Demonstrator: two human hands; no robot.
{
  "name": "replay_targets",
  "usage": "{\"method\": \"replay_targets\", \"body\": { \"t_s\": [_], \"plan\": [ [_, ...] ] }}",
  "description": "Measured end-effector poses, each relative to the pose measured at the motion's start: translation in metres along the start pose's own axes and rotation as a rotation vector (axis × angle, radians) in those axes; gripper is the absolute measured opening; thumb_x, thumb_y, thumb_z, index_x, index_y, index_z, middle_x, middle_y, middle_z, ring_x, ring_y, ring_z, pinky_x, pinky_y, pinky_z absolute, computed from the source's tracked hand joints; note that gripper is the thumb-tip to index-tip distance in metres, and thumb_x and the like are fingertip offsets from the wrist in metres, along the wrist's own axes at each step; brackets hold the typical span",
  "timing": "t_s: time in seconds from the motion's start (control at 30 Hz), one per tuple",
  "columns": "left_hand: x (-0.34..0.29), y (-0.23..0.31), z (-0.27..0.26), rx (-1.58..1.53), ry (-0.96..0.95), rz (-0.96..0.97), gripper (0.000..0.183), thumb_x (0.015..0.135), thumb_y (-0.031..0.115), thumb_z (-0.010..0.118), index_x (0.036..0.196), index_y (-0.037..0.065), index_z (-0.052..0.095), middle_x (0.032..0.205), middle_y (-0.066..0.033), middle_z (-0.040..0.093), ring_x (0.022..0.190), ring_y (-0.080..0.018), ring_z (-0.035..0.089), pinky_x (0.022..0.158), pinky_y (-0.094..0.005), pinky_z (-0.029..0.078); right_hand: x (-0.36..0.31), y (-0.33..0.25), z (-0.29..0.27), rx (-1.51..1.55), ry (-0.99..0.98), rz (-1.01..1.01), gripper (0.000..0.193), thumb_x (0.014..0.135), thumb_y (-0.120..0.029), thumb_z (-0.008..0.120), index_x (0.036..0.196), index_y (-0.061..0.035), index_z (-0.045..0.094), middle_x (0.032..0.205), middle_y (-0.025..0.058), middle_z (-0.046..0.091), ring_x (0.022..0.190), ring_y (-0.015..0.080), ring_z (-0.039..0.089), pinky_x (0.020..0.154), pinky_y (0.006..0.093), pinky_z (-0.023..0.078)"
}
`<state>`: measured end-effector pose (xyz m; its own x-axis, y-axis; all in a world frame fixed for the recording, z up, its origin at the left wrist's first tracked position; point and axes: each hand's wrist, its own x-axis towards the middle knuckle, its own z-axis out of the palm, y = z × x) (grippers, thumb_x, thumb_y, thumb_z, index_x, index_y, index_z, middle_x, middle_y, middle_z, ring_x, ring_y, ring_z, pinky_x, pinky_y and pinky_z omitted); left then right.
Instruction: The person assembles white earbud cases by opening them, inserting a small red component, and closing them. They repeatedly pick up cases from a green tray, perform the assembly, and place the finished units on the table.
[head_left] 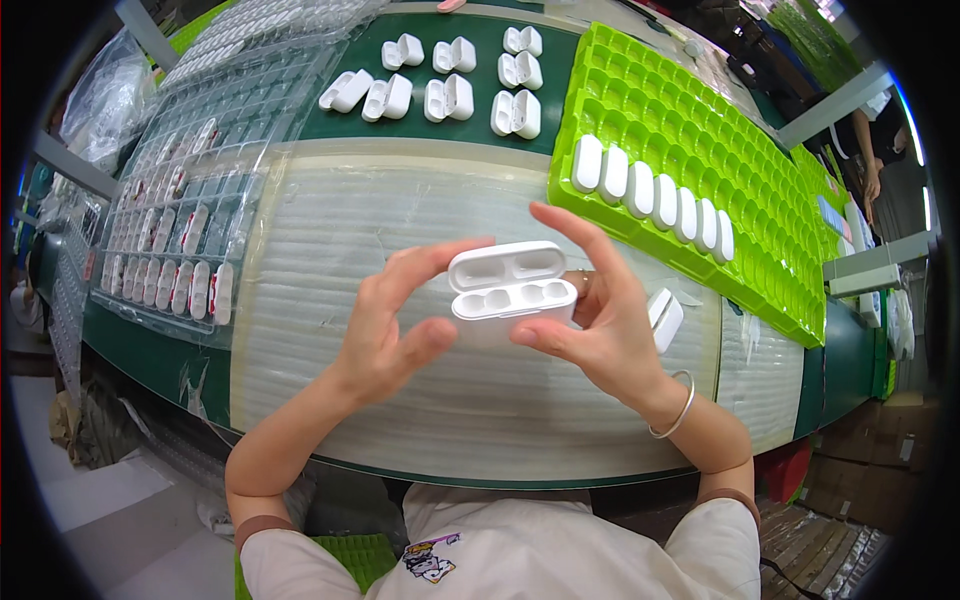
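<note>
A white earbud charging case [512,296] is held up over the mat with its lid raised, its two rows of hollows bare. On its left side, my left hand [395,315] has the index finger at the lid and the thumb by the lower front corner. My right hand [610,315] grips the case from the right, with the thumb across its front and the index finger stretched upward. A second white case [665,318] lies on the mat beside my right wrist, partly hidden by that hand.
Several open white cases [448,97] stand on the green tabletop beyond the mat [330,260]. To the right, a lime-green tray [690,130] holds a row of closed white cases. Clear plastic trays [240,190] with small white-and-red parts lie left. Another person's hand [872,183] shows far right.
</note>
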<state>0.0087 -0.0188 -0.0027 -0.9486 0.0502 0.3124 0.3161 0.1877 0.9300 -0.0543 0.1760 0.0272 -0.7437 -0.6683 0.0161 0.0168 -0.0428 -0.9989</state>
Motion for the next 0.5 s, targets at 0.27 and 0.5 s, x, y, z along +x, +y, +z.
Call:
{"method": "replay_targets", "body": {
  "t_s": [0.27,0.5],
  "plan": [
    [0.013,0.009,-0.007,0.251,0.1,0.243,0.055,0.087,0.047,0.051,0.114,-0.002,0.054,0.111,-0.014,0.059,0.103,-0.0242,0.054,0.096,-0.0378,0.034,0.019,-0.007,-0.061,-0.342,-0.264,-0.161,0.032,0.067,-0.001,0.074,0.095,-0.0051,0.06,0.11,0.0051,0.056,0.103,0.0171,0.054,0.086,0.0302,0.047],
    [0.015,0.03,-0.077,0.318,0.45,0.261,0.037,0.09,0.024,0.053,0.115,-0.003,0.052,0.109,-0.0124,0.059,0.105,-0.0181,0.052,0.096,-0.0326,0.036,-0.01,-0.068,-0.268,-0.968,-0.303,0.057,0.027,0.063,0.006,0.067,0.086,-0.0052,0.059,0.095,0.0047,0.057,0.095,0.0179,0.055,0.081,0.0301,0.046]
  ]
}}
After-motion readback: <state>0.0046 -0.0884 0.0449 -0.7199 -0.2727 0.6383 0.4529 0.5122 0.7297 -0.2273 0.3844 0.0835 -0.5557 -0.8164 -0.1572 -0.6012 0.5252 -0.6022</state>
